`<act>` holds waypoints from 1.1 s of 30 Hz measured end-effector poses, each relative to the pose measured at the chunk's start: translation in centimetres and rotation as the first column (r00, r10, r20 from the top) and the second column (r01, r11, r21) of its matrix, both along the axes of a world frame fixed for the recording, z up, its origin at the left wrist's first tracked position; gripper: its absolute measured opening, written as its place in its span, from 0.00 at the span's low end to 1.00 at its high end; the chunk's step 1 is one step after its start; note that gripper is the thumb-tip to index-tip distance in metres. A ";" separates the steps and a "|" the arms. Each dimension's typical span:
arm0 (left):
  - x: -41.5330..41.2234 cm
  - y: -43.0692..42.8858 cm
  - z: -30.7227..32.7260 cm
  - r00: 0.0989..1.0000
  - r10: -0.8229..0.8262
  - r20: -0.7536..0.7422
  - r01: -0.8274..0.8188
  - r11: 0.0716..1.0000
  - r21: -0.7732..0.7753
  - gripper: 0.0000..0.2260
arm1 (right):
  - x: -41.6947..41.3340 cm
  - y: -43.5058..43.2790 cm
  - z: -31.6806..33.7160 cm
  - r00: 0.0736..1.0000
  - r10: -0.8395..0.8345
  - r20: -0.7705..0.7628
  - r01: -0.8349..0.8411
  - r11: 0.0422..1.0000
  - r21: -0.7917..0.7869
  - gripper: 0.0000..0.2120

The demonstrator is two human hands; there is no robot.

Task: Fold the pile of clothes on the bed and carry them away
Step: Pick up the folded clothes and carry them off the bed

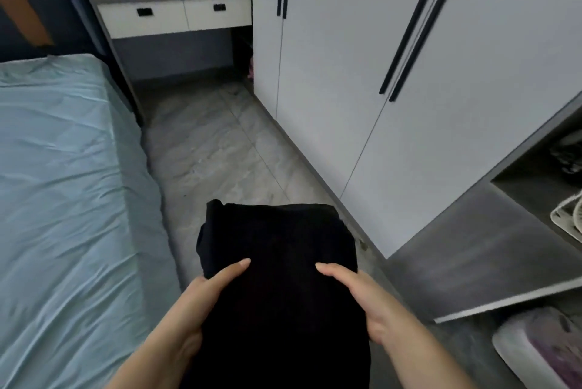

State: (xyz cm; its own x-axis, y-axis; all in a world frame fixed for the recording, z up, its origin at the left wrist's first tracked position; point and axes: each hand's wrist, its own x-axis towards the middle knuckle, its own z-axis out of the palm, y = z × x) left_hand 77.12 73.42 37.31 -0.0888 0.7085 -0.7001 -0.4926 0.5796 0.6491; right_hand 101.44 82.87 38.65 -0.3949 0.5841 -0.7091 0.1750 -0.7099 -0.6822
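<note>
A folded stack of black clothes [280, 265] is held in front of me above the grey tiled floor. My left hand [201, 297] grips its left side with the thumb lying on top. On the right side my right hand [368, 300] holds it the same way, thumb on top and fingers hidden underneath. The bed [63, 199], covered with a light blue sheet, lies to my left and shows no clothes in the part I see.
A white wardrobe [346, 73] with long black handles lines the right side. A desk with two white drawers [176, 15] and scattered papers stands at the far end. An open grey shelf unit [504, 247] is at the right. The floor aisle [214, 149] runs between bed and wardrobe.
</note>
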 end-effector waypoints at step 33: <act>-39.7 32.9 1.9 0.826 0.563 -0.020 -0.563 0.826 0.001 0.24 | -49.1 45.2 -0.6 0.837 0.547 -0.010 -0.547 0.836 -0.037 0.36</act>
State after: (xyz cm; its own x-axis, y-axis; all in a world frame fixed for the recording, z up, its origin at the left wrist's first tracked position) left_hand 37.40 106.32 39.16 -0.4848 0.5281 -0.6972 -0.7221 0.2080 0.6597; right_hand 52.35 128.11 38.06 -0.6420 0.2462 -0.7261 0.5428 -0.5228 -0.6573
